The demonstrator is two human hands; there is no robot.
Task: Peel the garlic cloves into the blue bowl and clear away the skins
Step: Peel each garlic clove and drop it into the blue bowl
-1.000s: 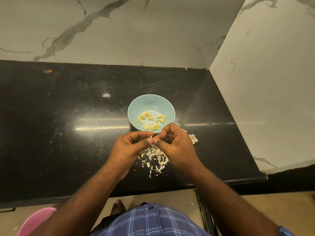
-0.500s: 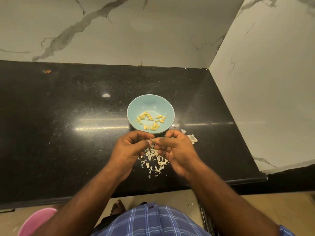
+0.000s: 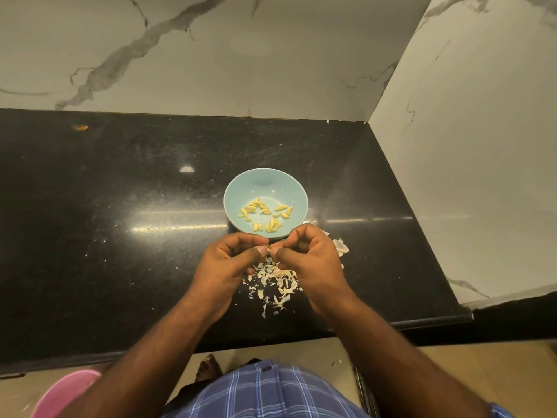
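A blue bowl (image 3: 265,182) stands mid-counter with several peeled yellow garlic cloves (image 3: 265,214) in its bottom. Just in front of it my left hand (image 3: 229,260) and my right hand (image 3: 310,257) meet, thumbs and fingertips together, pinching a small garlic clove (image 3: 269,248) that is mostly hidden between them. Under and between the hands lies a loose pile of pale garlic skins (image 3: 275,282) on the black counter. A larger scrap of skin (image 3: 340,246) lies just right of my right hand.
The black stone counter (image 3: 120,221) ends at a marble back wall and a marble side wall (image 3: 470,164) on the right. Its front edge runs below my forearms. A pink tub (image 3: 60,393) sits on the floor at lower left.
My hands have stayed over the skin pile, working the clove between the fingertips; my right hand's fingers have shifted slightly. The bowl has not moved.
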